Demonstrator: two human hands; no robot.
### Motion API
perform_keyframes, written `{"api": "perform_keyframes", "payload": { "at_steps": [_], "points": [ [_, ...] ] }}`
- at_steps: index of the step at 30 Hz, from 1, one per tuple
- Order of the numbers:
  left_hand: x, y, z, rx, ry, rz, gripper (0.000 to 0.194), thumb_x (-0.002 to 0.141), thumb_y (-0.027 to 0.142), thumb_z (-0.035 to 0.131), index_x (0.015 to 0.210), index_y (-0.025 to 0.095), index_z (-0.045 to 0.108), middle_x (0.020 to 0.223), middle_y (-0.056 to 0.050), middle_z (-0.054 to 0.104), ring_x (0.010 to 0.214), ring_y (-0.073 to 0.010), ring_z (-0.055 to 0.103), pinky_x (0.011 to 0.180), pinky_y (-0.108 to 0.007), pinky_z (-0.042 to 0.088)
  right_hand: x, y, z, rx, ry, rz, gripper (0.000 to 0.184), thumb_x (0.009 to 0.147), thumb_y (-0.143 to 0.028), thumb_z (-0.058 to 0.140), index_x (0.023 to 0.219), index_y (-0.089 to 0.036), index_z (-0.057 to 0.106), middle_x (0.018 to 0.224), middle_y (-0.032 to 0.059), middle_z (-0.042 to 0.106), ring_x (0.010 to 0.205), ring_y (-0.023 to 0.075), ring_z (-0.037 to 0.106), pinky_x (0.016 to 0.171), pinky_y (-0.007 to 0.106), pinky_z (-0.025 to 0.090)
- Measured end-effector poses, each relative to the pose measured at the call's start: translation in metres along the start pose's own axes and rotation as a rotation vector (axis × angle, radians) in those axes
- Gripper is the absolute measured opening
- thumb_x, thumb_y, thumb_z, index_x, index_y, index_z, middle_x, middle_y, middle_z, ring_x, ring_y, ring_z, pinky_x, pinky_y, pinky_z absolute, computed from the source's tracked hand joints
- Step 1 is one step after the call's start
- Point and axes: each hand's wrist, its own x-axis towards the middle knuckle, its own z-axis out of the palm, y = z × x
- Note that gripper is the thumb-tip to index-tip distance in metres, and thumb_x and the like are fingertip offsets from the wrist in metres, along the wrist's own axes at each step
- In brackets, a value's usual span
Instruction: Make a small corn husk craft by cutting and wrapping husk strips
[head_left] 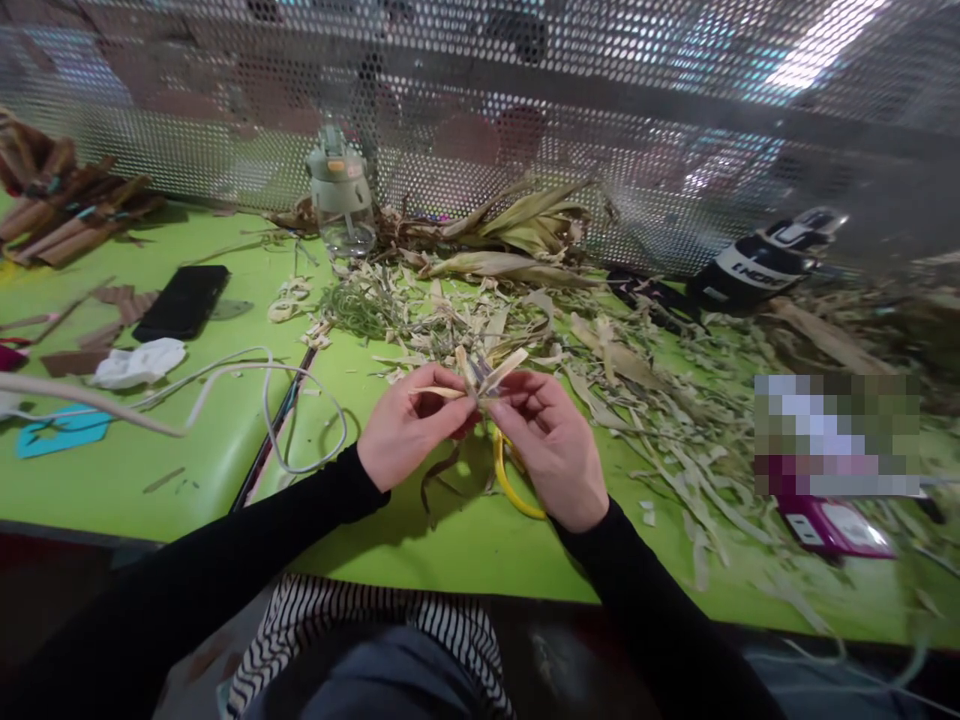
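Between my two hands is a small bundle of folded dry husk strips (480, 375), with several pale ends fanning upward. My left hand (416, 418) pinches its left side, thumb and fingertips pressed together. On the other side, my right hand (553, 440) grips the strips between thumb and curled fingers. Beneath my right hand lies a yellow looped handle (514, 490), partly hidden by the palm; it looks like that of scissors. Dark thin strips (439, 485) lie on the green table (420, 555) below the bundle.
Husk scraps (525, 320) cover the back and right. A clear bottle (343, 200) and a dark bottle (765, 262) stand near the perforated metal screen (465, 150). Leftward are a phone (182, 302), white cable (266, 400), crumpled tissue (140, 362) and brown bundles (71, 215). A magenta object (832, 528) lies right.
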Motion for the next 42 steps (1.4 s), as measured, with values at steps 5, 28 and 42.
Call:
{"api": "perform_keyframes", "payload": {
  "at_steps": [5, 28, 42],
  "points": [
    [0.001, 0.003, -0.002, 0.053, -0.046, -0.051, 0.015, 0.075, 0.023, 0.064, 0.078, 0.015, 0.051, 0.057, 0.003, 0.059, 0.05, -0.0072, 0.056, 0.048, -0.017, 0.042, 0.0, 0.002, -0.001, -0.326, 0.027, -0.27, 0.009, 0.085, -0.02, 0.056, 0.088, -0.021, 0.064, 0.089, 0.004, 0.064, 0.084, 0.0187, 0.06, 0.07, 0.033, 0.05],
    [0.002, 0.005, -0.009, 0.16, -0.223, -0.098, 0.013, 0.08, 0.026, 0.055, 0.074, 0.015, 0.05, 0.061, 0.0, 0.06, 0.05, -0.0072, 0.053, 0.052, -0.021, 0.046, 0.007, -0.004, -0.002, -0.552, 0.059, -0.479, 0.027, 0.085, -0.02, 0.057, 0.11, -0.026, 0.064, 0.093, 0.0048, 0.065, 0.085, 0.0194, 0.059, 0.072, 0.035, 0.049],
    [0.001, 0.006, -0.01, 0.001, -0.315, -0.309, 0.02, 0.077, 0.031, 0.063, 0.08, 0.013, 0.057, 0.06, -0.002, 0.064, 0.049, -0.0077, 0.057, 0.051, -0.021, 0.048, 0.005, -0.012, -0.016, -0.369, -0.204, -0.464, 0.009, 0.086, -0.021, 0.057, 0.09, -0.024, 0.064, 0.081, 0.0009, 0.068, 0.075, 0.0159, 0.059, 0.07, 0.032, 0.045]
  ]
}}
